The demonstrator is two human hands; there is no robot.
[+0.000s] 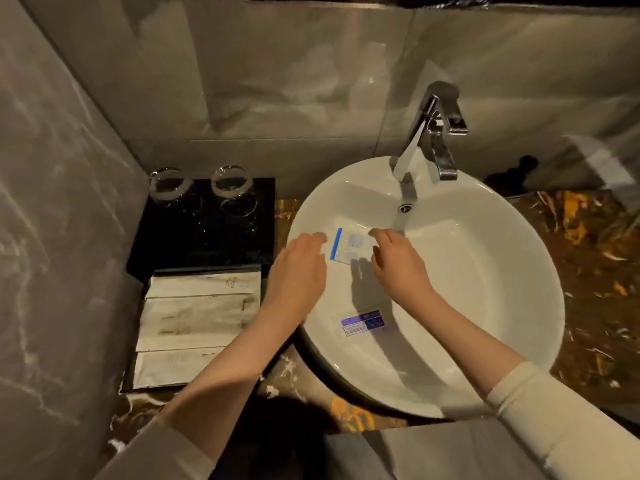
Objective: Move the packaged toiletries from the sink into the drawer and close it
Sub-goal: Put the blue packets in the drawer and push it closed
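Two bare forearms in pale sleeves reach over the round white ceramic basin [485, 271]. Left hand [298, 268] hovers flat and open above the basin's left rim, holding nothing. Right hand [398, 261] has its fingers loosely spread beside a small clear packet with a blue edge strip [349, 244]; whether it grips the packet I cannot tell. Nearer, a purple-labelled packet [363, 323] lies on the basin's inner slope.

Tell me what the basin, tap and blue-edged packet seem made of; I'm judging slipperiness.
Basin: likely glazed ceramic, white and glossy with soft reflections.
Tap: polished metal, probably chrome, with mirror-like highlights.
Blue-edged packet: seemingly thin clear plastic film, see-through with a blue strip.
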